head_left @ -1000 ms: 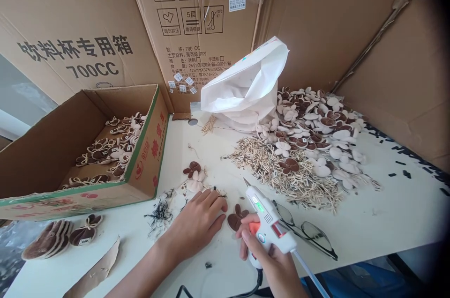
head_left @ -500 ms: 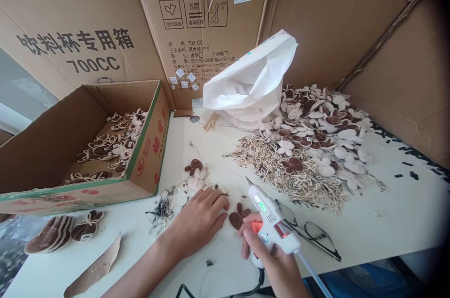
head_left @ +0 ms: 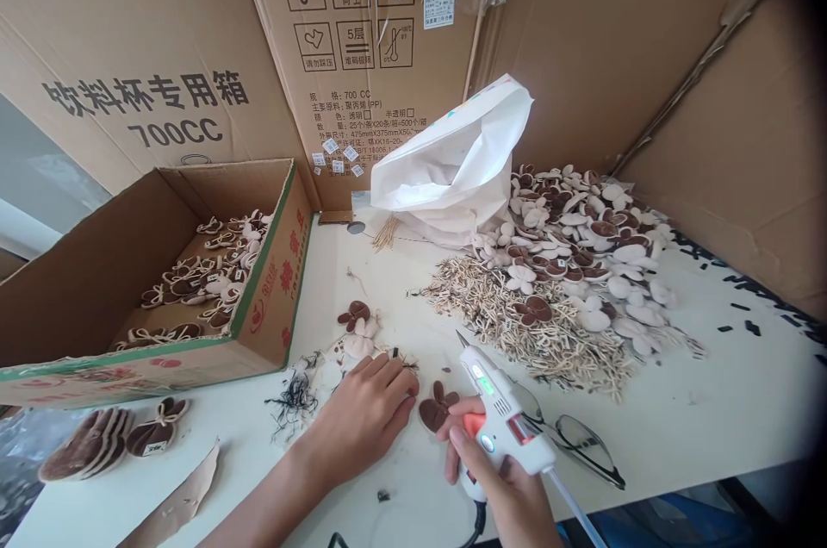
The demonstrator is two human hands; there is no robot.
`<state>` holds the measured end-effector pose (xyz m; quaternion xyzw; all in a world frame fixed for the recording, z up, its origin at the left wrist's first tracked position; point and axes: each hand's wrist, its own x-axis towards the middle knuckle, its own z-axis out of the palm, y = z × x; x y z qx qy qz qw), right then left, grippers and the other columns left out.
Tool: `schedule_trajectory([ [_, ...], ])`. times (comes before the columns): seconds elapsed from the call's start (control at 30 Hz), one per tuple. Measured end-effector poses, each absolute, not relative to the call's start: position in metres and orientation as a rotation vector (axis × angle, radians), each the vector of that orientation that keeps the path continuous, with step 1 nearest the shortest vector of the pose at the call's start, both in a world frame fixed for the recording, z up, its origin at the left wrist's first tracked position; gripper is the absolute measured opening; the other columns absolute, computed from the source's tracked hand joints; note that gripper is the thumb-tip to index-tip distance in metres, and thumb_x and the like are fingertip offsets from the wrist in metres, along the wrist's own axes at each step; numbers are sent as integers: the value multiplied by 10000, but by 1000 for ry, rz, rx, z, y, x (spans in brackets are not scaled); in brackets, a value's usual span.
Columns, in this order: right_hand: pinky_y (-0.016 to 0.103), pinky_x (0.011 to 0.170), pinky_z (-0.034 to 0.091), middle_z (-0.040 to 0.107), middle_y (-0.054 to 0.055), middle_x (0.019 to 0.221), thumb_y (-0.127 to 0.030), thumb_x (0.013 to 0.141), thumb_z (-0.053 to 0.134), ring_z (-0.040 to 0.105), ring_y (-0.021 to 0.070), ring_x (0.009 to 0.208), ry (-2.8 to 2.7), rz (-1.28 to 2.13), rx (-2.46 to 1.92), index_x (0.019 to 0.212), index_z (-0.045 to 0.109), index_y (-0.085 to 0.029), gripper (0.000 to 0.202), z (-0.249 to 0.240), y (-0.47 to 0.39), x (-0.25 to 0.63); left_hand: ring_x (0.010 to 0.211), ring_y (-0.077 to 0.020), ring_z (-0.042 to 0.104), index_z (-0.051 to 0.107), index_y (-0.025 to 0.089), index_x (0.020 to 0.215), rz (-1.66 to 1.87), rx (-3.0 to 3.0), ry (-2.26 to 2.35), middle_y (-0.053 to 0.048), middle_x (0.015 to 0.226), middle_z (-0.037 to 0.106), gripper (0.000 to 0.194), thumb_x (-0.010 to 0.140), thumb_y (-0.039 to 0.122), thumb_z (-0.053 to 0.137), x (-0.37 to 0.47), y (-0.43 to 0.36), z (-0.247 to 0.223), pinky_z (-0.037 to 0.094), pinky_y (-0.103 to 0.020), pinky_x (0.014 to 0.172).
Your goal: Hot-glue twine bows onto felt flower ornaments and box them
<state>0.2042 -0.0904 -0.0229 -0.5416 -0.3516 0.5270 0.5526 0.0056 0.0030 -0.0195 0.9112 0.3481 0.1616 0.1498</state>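
Note:
My right hand [head_left: 494, 470] is wrapped round the grip of a white hot glue gun [head_left: 504, 406], its nozzle pointing up and to the left. Just left of the gun, a brown flower-shaped fabric piece [head_left: 438, 407] lies on the table by my fingers. My left hand [head_left: 368, 410] rests on the table with its fingers curled and pressed together; the fingertips are hidden, so whatever they pinch cannot be made out. A small black bit [head_left: 394, 352] shows beyond its knuckles. Pale [head_left: 359, 339] and brown [head_left: 353, 315] petal pieces lie past that hand.
A cardboard box [head_left: 271, 272] on the left holds small brown shoe-like pieces. Beside a white bag [head_left: 445, 169] are heaps of petal pieces [head_left: 581, 229] and cream cord bits [head_left: 517, 324]. Eyeglasses [head_left: 585, 445] lie to the right, black thread scraps [head_left: 294, 397] to the left.
The view has tilted slightly, so the scene sits a little lower in the picture. Both hands stay nearly in place, with the glue gun still held in the right.

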Motion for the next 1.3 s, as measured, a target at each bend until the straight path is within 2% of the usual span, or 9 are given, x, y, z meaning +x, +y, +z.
schedule_trajectory([
  [0.2,442,785,551,765,8,813,-555,952,835,648,210,574,-794,1217,-1216,1033,703,-270,324,-25,-89,203,757,-220,604,602,212,986,600,2659,1004,-40,872,677,262,1154,139,414,8,4,-23,456,-367,681],
  [0.4,413,717,538,768,9,834,-550,947,843,646,207,578,-783,1239,-1206,1029,700,-273,322,-27,-89,204,834,-244,652,620,215,1036,622,2620,998,-52,933,695,99,1059,137,563,8,1,-27,494,-382,702],
  [0.63,386,698,501,774,9,844,-524,958,843,645,190,584,-780,1241,-1192,1042,700,-269,304,-31,-89,204,889,-252,660,600,229,1040,612,2587,1010,-56,1003,687,94,1027,137,612,8,0,-26,515,-381,731],
  [0.77,377,705,511,774,4,852,-517,955,848,637,178,583,-755,1255,-1188,1057,697,-273,304,-31,-89,204,941,-260,670,591,231,1101,639,2551,1020,-68,1048,692,150,1047,99,547,10,1,-26,533,-384,771],
  [0.93,376,692,510,708,-25,710,-509,969,835,638,197,581,-764,1247,-1175,1060,699,-275,286,-31,-88,204,857,-245,662,577,232,1131,724,2483,1090,-49,969,697,175,1053,87,518,9,3,-27,514,-367,724],
  [1.1,372,705,508,760,1,831,-493,959,850,636,168,561,-746,1221,-1166,1057,702,-257,295,-29,-88,203,898,-252,673,624,229,1076,752,2515,1101,-53,982,705,146,1029,103,567,9,4,-29,531,-377,762],
  [1.3,358,694,492,773,7,826,-503,949,859,636,160,553,-737,1206,-1162,1050,709,-252,310,-29,-88,202,904,-258,676,656,221,1117,774,2535,1175,-68,1027,700,131,1036,140,593,8,4,-32,551,-386,748],
])
